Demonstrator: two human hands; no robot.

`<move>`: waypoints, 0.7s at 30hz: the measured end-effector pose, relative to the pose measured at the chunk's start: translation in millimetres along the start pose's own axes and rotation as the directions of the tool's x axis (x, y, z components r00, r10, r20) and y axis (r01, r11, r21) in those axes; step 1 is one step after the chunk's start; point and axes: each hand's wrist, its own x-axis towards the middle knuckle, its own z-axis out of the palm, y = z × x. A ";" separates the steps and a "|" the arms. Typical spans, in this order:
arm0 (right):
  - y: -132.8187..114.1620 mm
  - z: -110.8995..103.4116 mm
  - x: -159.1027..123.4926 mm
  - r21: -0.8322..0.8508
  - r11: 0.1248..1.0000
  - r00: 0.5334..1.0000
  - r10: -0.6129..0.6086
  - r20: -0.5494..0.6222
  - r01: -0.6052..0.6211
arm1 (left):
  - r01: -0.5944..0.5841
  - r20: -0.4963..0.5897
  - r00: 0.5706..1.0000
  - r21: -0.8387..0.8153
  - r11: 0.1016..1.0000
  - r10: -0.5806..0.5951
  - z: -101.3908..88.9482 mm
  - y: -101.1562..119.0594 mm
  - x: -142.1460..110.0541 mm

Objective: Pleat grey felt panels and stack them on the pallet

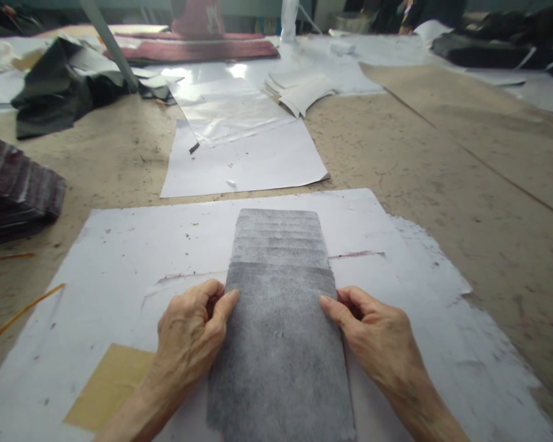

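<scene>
A long grey fibrous panel (pixel 281 350) lies in front of me, with several overlapping layered edges across its far end. My left hand (pixel 193 331) pinches its left edge, thumb on top and fingers curled at the side. On the opposite edge, my right hand (pixel 373 331) grips in the same way, its thumb on the upper face. Beneath the panel spreads a white paper sheet (pixel 133 245), marked with specks and a reddish streak. A tan square (pixel 108 387) sits on the paper by my left forearm, partly covered by it.
Dark maroon stacked pieces (pixel 18 184) stand at the left, near an orange strip (pixel 25 316). Further back are another white sheet (pixel 244 159), cream cut pieces (pixel 299 92), dark material (pixel 69 86), a slanted metal rod (pixel 110 46) and a red stack (pixel 203 50).
</scene>
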 end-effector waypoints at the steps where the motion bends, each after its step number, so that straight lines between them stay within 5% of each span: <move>1: -0.6 0.8 0.6 -0.006 1.000 1.000 0.018 -0.011 -0.018 | 0.021 0.011 1.000 0.013 1.000 -0.021 -0.5 1.6 1.3; 9: 0.9 4.3 6.5 0.035 0.999 0.999 0.042 -0.028 -0.041 | 0.107 0.110 0.988 0.010 0.994 -0.107 -7.1 6.1 8.4; 21: -0.8 3.4 5.5 0.038 0.999 0.999 -0.007 -0.047 0.009 | 0.086 0.122 0.989 -0.044 0.995 -0.080 -6.7 1.6 8.2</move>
